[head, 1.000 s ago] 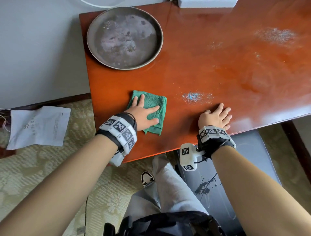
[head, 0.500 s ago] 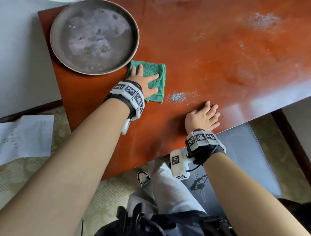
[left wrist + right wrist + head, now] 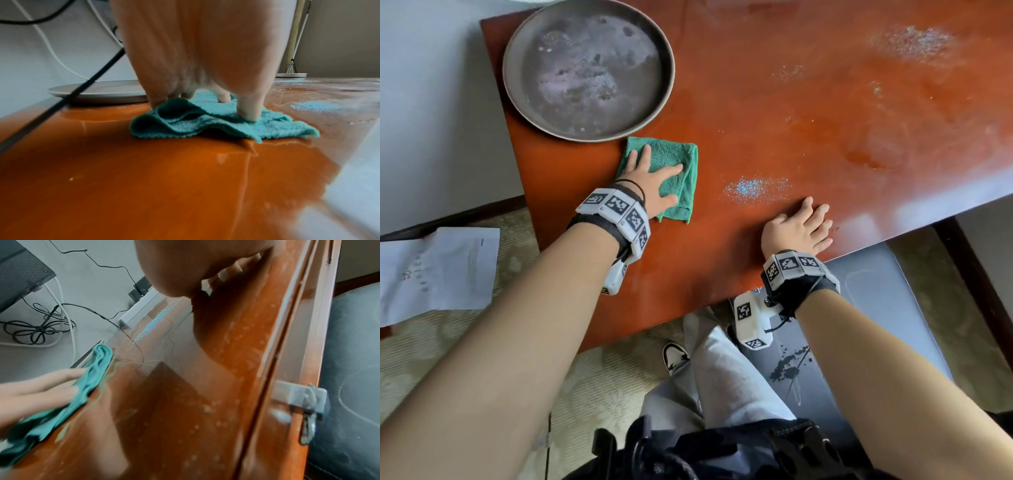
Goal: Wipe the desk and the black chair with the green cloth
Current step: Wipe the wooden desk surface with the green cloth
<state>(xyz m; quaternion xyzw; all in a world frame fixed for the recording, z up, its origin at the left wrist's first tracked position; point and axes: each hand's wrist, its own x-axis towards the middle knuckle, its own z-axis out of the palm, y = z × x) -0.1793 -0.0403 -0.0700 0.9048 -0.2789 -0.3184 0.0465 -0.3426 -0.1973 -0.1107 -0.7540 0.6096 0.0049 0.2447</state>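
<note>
Pale wall [image 3: 431, 102] and patterned floor covering [image 3: 465, 359] border the scene on the left. Largest item: the desk [image 3: 774, 113], a glossy reddish-brown top filling the far and right portion of the head view; its surface carries pale powdery residue at far right and scattered droplets. Below its near edge, to the right, sits the black chair [image 3: 887, 308], seat marked with a curved smear and dark splashes near the person's leg. A sheet of white paper [image 3: 438, 270] lies on the floor at left.

On the far left of the desk rests a round grey tray [image 3: 510, 85], its base soiled. Just near of the tray, rim and fabric almost touching, lies the green cloth [image 3: 671, 161], folded into layers and bunched at its near edge in the left wrist view [image 3: 205, 128].

The left hand [image 3: 654, 181] lies flat on the cloth, fingers straight and slightly spread, fingertips [image 3: 248, 112] pressing down into the fabric. The right hand [image 3: 798, 226] rests palm-down on bare desk close to the near edge, fingers extended and close together, holding nothing.

Between the two hands, slightly far of the right one, sits a small patch of blue granules [image 3: 753, 188], apart from the cloth.
</note>
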